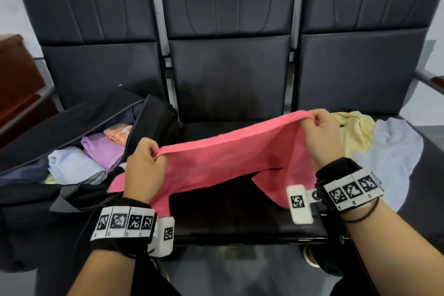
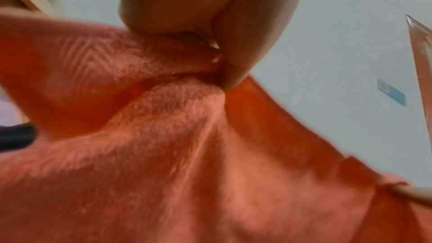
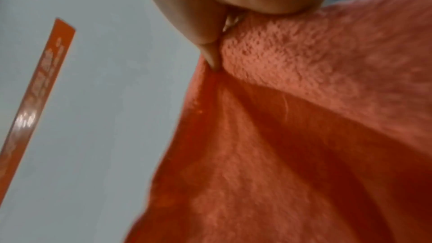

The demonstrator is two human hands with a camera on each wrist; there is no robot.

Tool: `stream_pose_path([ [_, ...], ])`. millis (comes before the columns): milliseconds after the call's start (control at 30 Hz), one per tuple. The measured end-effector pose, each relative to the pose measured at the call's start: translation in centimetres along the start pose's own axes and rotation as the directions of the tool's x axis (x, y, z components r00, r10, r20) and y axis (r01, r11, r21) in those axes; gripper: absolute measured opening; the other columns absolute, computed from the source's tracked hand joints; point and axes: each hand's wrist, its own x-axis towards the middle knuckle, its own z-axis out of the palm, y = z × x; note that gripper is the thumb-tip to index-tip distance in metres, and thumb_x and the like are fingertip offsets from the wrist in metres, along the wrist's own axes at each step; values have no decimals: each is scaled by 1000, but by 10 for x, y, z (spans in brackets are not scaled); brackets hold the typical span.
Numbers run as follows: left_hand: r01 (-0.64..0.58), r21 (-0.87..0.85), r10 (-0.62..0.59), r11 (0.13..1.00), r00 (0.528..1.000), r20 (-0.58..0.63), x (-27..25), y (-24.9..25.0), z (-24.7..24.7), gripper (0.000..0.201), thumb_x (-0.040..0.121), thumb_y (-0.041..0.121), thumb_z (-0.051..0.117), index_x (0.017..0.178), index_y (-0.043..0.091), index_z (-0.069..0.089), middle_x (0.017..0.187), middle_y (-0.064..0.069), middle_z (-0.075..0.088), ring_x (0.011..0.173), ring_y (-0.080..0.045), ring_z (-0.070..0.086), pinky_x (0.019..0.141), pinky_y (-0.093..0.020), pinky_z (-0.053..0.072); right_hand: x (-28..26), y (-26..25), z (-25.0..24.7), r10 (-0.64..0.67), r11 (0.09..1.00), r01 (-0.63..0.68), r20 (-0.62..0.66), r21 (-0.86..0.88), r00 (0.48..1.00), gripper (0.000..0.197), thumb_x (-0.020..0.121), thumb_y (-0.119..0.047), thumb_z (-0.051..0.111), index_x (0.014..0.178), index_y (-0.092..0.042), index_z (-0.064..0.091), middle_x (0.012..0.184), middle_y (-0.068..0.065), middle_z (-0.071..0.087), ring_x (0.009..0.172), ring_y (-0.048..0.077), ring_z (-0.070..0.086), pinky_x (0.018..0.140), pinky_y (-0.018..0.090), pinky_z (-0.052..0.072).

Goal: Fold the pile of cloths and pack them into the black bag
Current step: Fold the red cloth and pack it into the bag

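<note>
Pink terry cloth (image 1: 230,158) is held up over the middle seat (image 1: 240,223) of a black bench, stretched between both hands. Left hand (image 1: 144,168) pinches one upper corner between thumb and curled fingers; right hand (image 1: 322,139) pinches the opposite corner the same way, and both wrist views confirm fabric clamped under the thumbs. Lower edge of the cloth hangs unevenly, so no fold is judged to have been made in it yet.

Black bag (image 1: 60,151) lies open on the left seat, just beside the left hand. Packed inside it: a light blue folded cloth (image 1: 74,166), a purple one (image 1: 103,149) and an orange patterned one (image 1: 119,133).

Outstanding on the right seat: a yellow cloth (image 1: 355,132) and a pale blue cloth (image 1: 394,151), both crumpled and unfolded, touching one another.

Assessment: roughly half complete. Three items visibly packed, one in hand awaiting folding, at least two remaining
</note>
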Motion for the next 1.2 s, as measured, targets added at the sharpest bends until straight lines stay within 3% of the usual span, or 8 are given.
stream_pose_path([
  [133,-58,-51,63,997,991,120,-8,22,13,22,85,10,66,78,27,55,72,8,65,71,-10,61,72,-32,44,-31,-1,22,-11,996,45,379,-82,925,16,82,-3,70,87,-18,69,74,-5,67,63,-2,57,66,17,44],
  [300,-167,-252,238,953,929,283,-32,61,34,17,88,8,68,78,22,68,71,9,69,67,-3,63,67,-19,48,-76,-10,62,-57,964,230,743,-132,667,31,81,-22,78,110,-21,68,51,-14,55,48,0,49,54,14,36],
  [400,-198,-361,324,911,885,333,-40,68,38,16,89,7,67,79,19,68,74,7,69,68,-3,61,65,-14,46,-85,-13,72,-80,947,299,809,-121,583,16,86,-24,74,81,-11,65,59,-6,53,57,7,45,59,29,39],
  [633,-69,-308,225,949,834,504,-45,30,43,10,91,7,65,87,16,64,74,9,59,69,-6,54,70,-32,47,-64,-15,64,-69,973,200,686,-114,725,11,88,-16,66,77,-14,68,74,9,66,73,28,61,74,46,51],
  [733,40,-276,107,960,860,499,-45,15,40,16,91,1,61,85,16,65,71,-2,59,64,-22,66,65,-41,52,-52,-13,59,-74,972,198,641,-124,764,14,88,-13,64,77,-20,68,76,1,69,74,21,63,76,45,53],
  [833,3,-255,105,967,908,407,-39,5,32,30,87,-6,58,85,20,71,76,-5,66,66,-10,62,67,-31,49,-40,-8,52,-62,974,178,590,-141,805,15,88,-14,64,76,-22,69,73,-10,68,72,5,60,75,40,51],
  [1000,-5,-207,72,978,945,320,-20,2,22,31,86,0,59,93,23,78,89,8,72,86,1,65,73,-8,45,-30,-5,53,-4,998,37,487,-59,874,3,87,-9,69,85,-11,71,78,8,70,71,13,58,73,37,50],
  [1200,218,-296,-105,930,930,352,-28,1,31,39,89,-6,47,110,23,63,64,-3,60,47,-9,49,46,-20,39,-53,4,48,97,994,-103,730,-38,676,41,81,6,69,113,-19,65,78,5,72,66,13,59,62,25,47],
])
